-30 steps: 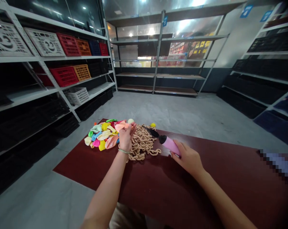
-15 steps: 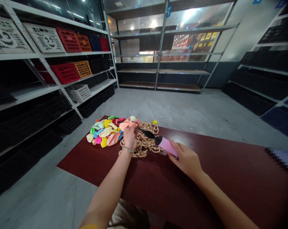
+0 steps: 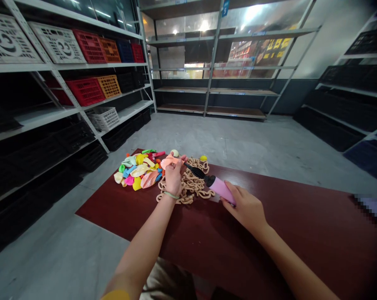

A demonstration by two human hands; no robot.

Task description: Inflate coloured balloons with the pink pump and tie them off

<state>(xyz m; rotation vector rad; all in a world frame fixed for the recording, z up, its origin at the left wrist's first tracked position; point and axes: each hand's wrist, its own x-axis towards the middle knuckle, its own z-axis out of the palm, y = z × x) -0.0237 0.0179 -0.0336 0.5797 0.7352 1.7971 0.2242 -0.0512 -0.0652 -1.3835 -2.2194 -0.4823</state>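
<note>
Deflated latex balloons (image 3: pixel 138 171) form a glossy heap near the far left edge of the dark red counter (image 3: pixel 207 233). The left hand (image 3: pixel 174 175) pinches a limp peach balloon (image 3: pixel 169 161) at the tapered black nozzle (image 3: pixel 194 171) of a pink cylindrical hand pump (image 3: pixel 221 189), clasped by the right hand (image 3: pixel 246 208). A knobbly beige link chain (image 3: pixel 188 187) lies below the nozzle.

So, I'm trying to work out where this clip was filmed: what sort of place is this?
Probably a shop or stockroom: long steel shelving, stacked plastic crates, and a glass front with lit shop displays beyond it.
</note>
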